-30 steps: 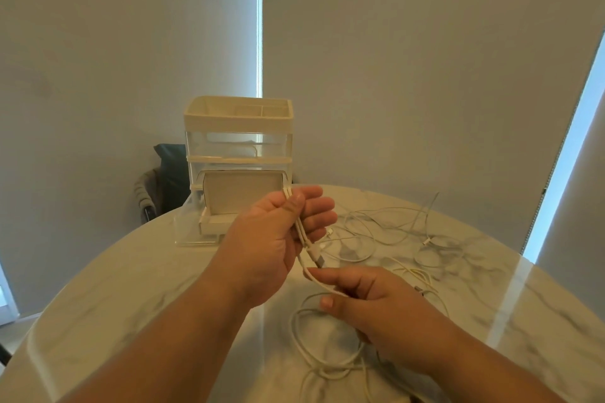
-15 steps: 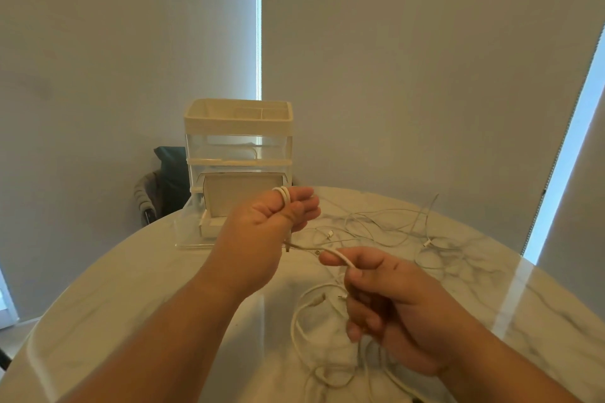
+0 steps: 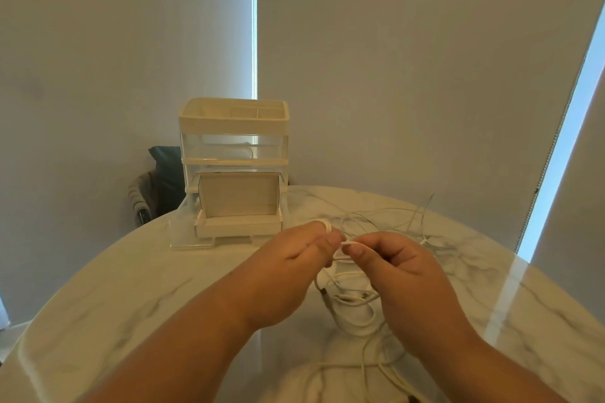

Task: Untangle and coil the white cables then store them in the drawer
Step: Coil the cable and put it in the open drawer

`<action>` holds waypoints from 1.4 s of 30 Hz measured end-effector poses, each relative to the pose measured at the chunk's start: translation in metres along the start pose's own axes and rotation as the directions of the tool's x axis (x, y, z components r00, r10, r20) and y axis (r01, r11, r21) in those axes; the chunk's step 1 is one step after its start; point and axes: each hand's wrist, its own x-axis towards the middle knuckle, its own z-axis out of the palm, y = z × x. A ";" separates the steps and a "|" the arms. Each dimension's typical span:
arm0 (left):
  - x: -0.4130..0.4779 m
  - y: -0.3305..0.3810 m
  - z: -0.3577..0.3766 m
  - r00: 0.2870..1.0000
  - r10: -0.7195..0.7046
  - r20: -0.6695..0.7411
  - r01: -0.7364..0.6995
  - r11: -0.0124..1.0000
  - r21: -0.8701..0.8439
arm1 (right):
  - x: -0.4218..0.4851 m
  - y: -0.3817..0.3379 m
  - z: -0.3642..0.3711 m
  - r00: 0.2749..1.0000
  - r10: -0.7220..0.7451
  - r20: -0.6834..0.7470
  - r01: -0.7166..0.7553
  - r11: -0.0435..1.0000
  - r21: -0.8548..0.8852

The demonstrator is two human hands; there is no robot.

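My left hand [image 3: 294, 268] holds a white cable [image 3: 355, 301], with a few turns of it looped over its fingers at the top. My right hand [image 3: 396, 265] pinches the same cable right beside the left fingertips. The cable's slack hangs below both hands and trails on the round marble table [image 3: 131, 288]. A tangle of other white cables [image 3: 393, 219] lies beyond my hands. At the back stands a clear and cream drawer organiser [image 3: 234, 170] with its lower drawer [image 3: 239, 226] pulled out.
A dark chair [image 3: 157, 186] stands behind the table to the left of the organiser. Grey blinds [image 3: 393, 75] close off the back, with bright gaps in the middle and at the right.
My right hand has risen from below and now meets the left fingertips with the cable. My left hand has lowered a little and keeps the loops on its fingers.
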 end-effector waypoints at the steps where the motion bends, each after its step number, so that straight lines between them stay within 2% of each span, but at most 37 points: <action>1: 0.001 0.001 -0.001 1.000 0.015 0.017 -0.016 0.999 0.043 | 0.000 -0.001 0.000 1.000 -0.026 -0.012 0.025 0.999 -0.032; 5: 0.003 0.004 -0.002 0.995 0.003 0.095 -0.028 0.962 0.270 | -0.002 -0.002 -0.002 0.991 -0.123 -0.055 0.114 0.983 -0.142; 13: 0.001 0.003 0.001 0.986 -0.049 0.162 -0.002 0.955 0.296 | 0.000 0.005 -0.002 0.974 -0.201 -0.108 0.167 0.952 -0.257; 17: 0.001 0.004 0.000 0.988 -0.038 0.150 0.004 0.975 0.222 | 0.004 0.006 -0.006 0.975 -0.184 -0.124 0.150 0.958 -0.243; 21: -0.002 0.003 -0.002 0.983 -0.096 0.159 0.095 0.995 0.008 | 0.008 0.008 -0.008 0.988 -0.117 -0.098 0.096 0.975 -0.201; 24: -0.003 0.003 -0.005 0.977 -0.112 0.180 0.143 0.975 -0.170 | 0.009 0.011 -0.010 0.998 -0.047 -0.039 0.042 0.992 -0.117; 28: -0.003 0.006 -0.010 0.985 -0.106 0.140 0.152 0.912 -0.382 | 0.011 0.015 -0.010 0.993 0.100 0.059 -0.107 0.983 0.150; 30: -0.003 0.007 -0.009 0.984 -0.099 0.149 0.161 0.852 -0.498 | 0.010 0.016 -0.005 0.971 0.189 0.146 -0.229 0.910 0.346; 32: -0.002 0.007 -0.008 0.978 -0.126 0.165 0.201 0.775 -0.600 | 0.007 0.016 0.000 0.929 0.254 0.270 -0.364 0.764 0.533; 34: -0.001 0.008 -0.008 0.974 -0.160 0.161 0.227 0.734 -0.640 | 0.005 0.012 0.002 0.893 0.272 0.360 -0.446 0.644 0.622; 37: 0.002 0.008 -0.009 0.970 -0.217 0.112 0.237 0.729 -0.642 | 0.005 0.007 0.000 0.862 0.314 0.398 -0.507 0.545 0.668; 40: 0.004 0.004 -0.008 0.962 -0.271 0.036 0.238 0.767 -0.596 | 0.010 0.008 -0.005 0.870 0.354 0.342 -0.490 0.549 0.678; 42: 0.004 0.003 -0.007 0.957 -0.289 -0.004 0.233 0.778 -0.584 | 0.012 0.013 -0.006 0.894 0.368 0.256 -0.440 0.612 0.657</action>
